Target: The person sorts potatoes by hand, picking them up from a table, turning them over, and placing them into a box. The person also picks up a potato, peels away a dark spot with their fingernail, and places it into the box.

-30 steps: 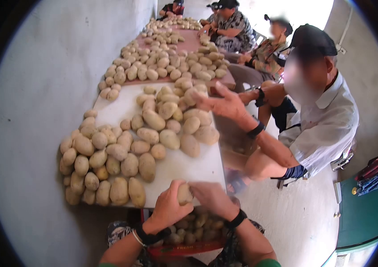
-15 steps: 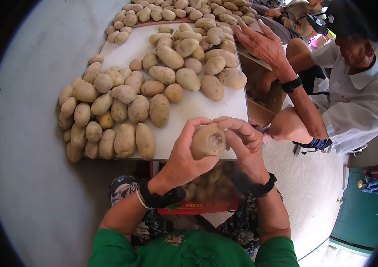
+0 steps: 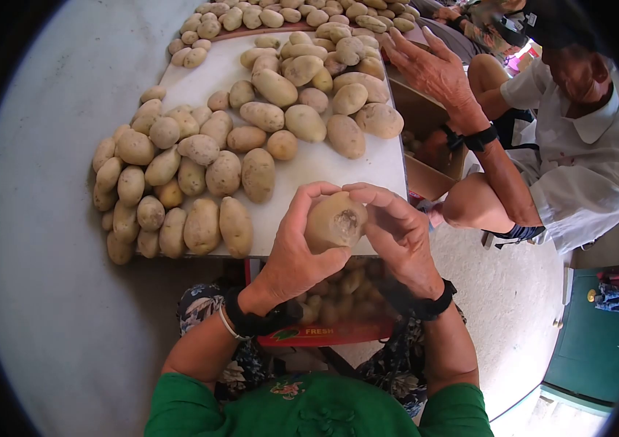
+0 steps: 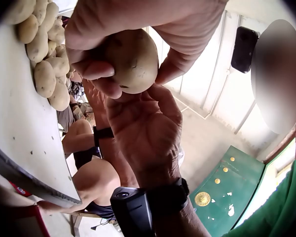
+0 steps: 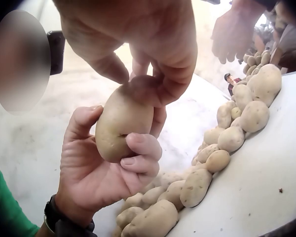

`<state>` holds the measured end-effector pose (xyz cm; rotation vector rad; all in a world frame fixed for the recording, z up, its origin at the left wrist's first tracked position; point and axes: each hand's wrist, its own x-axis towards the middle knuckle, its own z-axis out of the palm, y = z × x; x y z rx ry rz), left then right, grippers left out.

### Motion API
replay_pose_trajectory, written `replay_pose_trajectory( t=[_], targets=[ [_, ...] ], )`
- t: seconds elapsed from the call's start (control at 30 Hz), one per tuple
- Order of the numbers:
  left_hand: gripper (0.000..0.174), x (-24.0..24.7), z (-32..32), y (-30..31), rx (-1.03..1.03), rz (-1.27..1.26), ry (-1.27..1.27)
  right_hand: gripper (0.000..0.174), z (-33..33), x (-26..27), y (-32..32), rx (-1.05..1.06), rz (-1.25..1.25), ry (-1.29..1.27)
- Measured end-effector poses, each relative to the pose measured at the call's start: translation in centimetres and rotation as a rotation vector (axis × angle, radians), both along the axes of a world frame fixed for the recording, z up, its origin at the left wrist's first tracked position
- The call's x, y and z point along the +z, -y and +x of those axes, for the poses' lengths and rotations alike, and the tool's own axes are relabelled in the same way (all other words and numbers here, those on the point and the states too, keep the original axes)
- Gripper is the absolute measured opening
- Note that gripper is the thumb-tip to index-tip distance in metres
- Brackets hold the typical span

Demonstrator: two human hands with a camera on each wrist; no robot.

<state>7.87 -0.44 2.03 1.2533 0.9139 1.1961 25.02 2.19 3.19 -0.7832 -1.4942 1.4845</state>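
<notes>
Just over the near edge of the white tabletop [image 3: 317, 171], a potato [image 3: 321, 224] is held between both hands. One end of it shows a rough, pale, broken-looking patch facing right in the head view. My left hand [image 3: 288, 258] grips the potato, thumb below and fingers around its far side. At the patched end, the curled fingers and thumb of my right hand [image 3: 410, 251] pinch the potato. From the right wrist view, the potato [image 5: 122, 123] has a smooth, light skin along its side.
Many loose potatoes [image 3: 200, 156] cover the table's left and far parts. Below the table's near edge, a red crate [image 3: 324, 333] holds more potatoes. On the right sits a person in a white shirt [image 3: 579, 175], one hand [image 3: 433, 76] raised beside a cardboard box [image 3: 426, 175].
The head view has tilted down since a second ago. Both hands have brought the potato up and turned its rough end into view; over the last half second they barely moved.
</notes>
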Motion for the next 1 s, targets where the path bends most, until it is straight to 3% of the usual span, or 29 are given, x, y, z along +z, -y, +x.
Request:
replay_pose_trajectory(
  t=[0.2, 0.27, 0.4, 0.43, 0.5, 0.53, 0.57, 0.63, 0.67, 0.83, 0.9, 1.0],
  targets=[
    [0.064, 0.1, 0.2, 0.3, -0.015, -0.024, 0.037, 0.040, 0.0, 0.0, 0.2, -0.011, -0.004, 0.034],
    [0.056, 0.1, 0.4, 0.4, -0.002, -0.090, 0.139, 0.041, 0.1, -0.2, 0.1, -0.011, 0.002, 0.049],
    [0.055, -0.4, 0.4, 0.1, 0.016, -0.036, 0.058, 0.041, 0.4, -0.7, -0.3, -0.006, -0.033, -0.012],
    [0.054, -0.6, 0.3, -0.2, 0.114, -0.088, 0.177, 0.039, 0.2, -0.6, -0.6, -0.093, -0.036, -0.018],
    [0.042, -0.4, -0.6, -1.1, 0.253, -0.123, 0.440, 0.040, 1.1, -1.1, -1.6, -0.223, 0.027, 0.111],
    [0.032, -0.1, -1.2, -1.9, 0.386, -0.148, 0.473, 0.053, 2.0, -1.8, -2.6, -0.247, 0.170, 0.353],
    [0.032, -0.3, -2.4, -2.4, 0.389, -0.147, 0.476, 0.053, 2.5, -2.7, -3.3, -0.243, 0.171, 0.355],
    [0.029, -0.7, -4.7, -3.0, 0.341, -0.325, 0.686, 0.069, 2.7, -4.6, -4.2, -0.332, 0.510, 0.842],
    [0.033, -1.0, -5.1, -3.0, 0.302, -0.349, 0.696, 0.078, 2.7, -5.8, -4.5, -0.293, 0.428, 0.951],
    [0.037, -1.1, -4.5, -1.9, 0.354, -0.419, 0.630, 0.079, 2.3, -8.1, -5.3, -0.229, 0.372, 1.127],
    [0.040, -0.3, -4.9, -1.7, 0.300, -0.555, 0.770, 0.079, 1.8, -8.1, -3.8, -0.162, 0.404, 1.168],
    [0.041, -1.0, -5.7, -1.5, 0.135, -0.485, 0.843, 0.080, -1.0, -8.6, 0.1, 0.008, 0.548, 1.207]
  ],
)
